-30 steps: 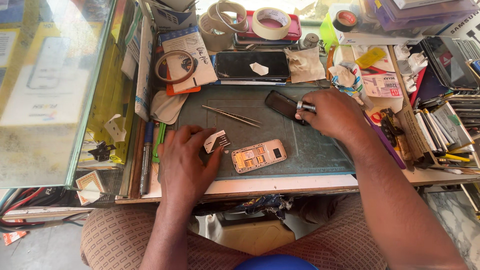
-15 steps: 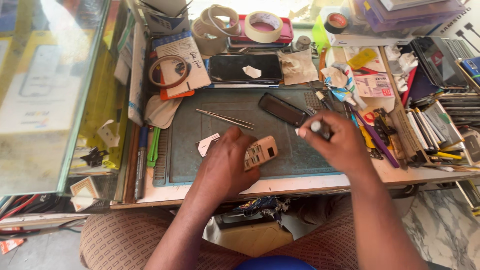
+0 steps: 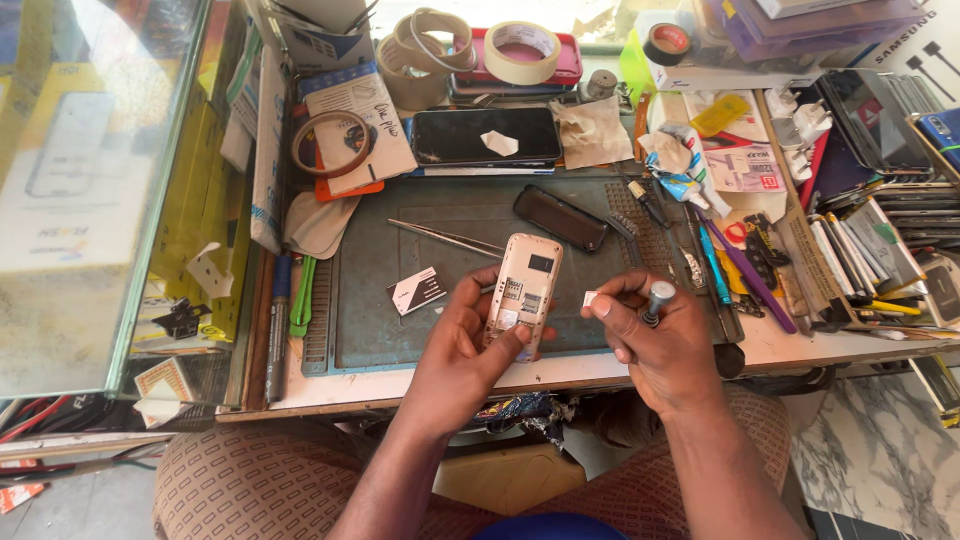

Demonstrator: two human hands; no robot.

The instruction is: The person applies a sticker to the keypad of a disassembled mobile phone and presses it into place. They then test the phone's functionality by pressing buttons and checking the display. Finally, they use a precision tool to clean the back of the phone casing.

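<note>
From my head camera, my left hand (image 3: 470,345) is lifted over the front of the green mat (image 3: 400,330), fingers curled tight around a small open phone (image 3: 524,293). The phone stands almost straight up and down, its top pointing away from me. My right hand (image 3: 655,335) is just beside it, fingers closed on a little tool with a grey handle (image 3: 657,298). The worktop (image 3: 330,390) edge is close below; bare mat lies to the left, by a small card (image 3: 417,290).
</note>
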